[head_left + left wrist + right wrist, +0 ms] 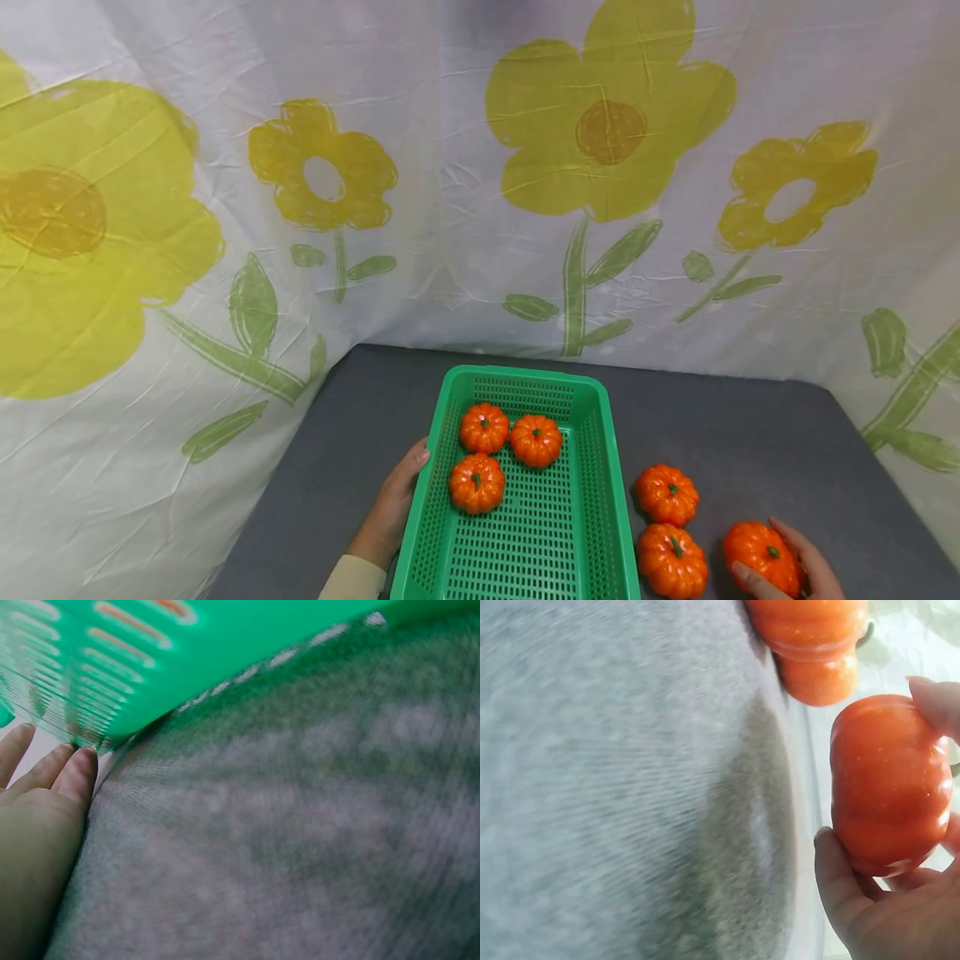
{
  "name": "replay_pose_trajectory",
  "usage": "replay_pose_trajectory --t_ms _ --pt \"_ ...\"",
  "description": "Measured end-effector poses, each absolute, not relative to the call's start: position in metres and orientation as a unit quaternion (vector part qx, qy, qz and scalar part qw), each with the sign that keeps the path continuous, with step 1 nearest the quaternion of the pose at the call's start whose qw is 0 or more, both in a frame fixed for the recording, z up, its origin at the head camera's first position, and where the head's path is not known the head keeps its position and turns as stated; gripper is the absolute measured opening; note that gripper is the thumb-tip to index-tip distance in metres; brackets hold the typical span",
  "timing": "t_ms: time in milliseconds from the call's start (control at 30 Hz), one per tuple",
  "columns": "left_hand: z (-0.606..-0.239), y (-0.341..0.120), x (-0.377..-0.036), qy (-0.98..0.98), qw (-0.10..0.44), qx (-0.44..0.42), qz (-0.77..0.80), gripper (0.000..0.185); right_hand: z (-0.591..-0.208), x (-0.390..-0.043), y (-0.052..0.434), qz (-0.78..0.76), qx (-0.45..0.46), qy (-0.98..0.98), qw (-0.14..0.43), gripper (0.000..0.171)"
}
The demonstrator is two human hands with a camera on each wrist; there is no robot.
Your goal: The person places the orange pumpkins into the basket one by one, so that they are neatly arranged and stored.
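The head view looks forward and down from the near edge, taking in the whole grey table (750, 433) and the flowered cloth (450, 208) behind. The left wrist view sits low on the table, very close to the green basket (225, 645) on its left side. The right wrist view, equally close, faces the held pumpkin (889, 784) at near right, shared with the head view.

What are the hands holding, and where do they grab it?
The right hand grips a pumpkin around its sides. The left hand holds nothing, resting flat against the basket wall.
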State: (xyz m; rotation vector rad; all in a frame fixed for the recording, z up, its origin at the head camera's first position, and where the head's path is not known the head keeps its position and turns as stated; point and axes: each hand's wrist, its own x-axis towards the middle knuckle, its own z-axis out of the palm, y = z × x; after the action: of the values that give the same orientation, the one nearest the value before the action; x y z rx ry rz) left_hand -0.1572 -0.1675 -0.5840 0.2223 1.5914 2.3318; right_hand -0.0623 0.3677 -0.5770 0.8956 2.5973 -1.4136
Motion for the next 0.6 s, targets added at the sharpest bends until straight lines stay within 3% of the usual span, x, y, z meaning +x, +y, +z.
replay_pose_trajectory --t_ms 200,600 --pt "-0.585 -0.168 -0.157 0.552 0.153 0.076 0.816 0.067 -0.562 -0.067 0.367 -0.458 0.251 0.853 0.012 0.115" --pt "-0.583 -0.167 -0.157 0.549 0.149 0.083 0.818 0.063 -0.523 -0.074 0.356 -0.505 0.177 0.842 0.065 0.108"
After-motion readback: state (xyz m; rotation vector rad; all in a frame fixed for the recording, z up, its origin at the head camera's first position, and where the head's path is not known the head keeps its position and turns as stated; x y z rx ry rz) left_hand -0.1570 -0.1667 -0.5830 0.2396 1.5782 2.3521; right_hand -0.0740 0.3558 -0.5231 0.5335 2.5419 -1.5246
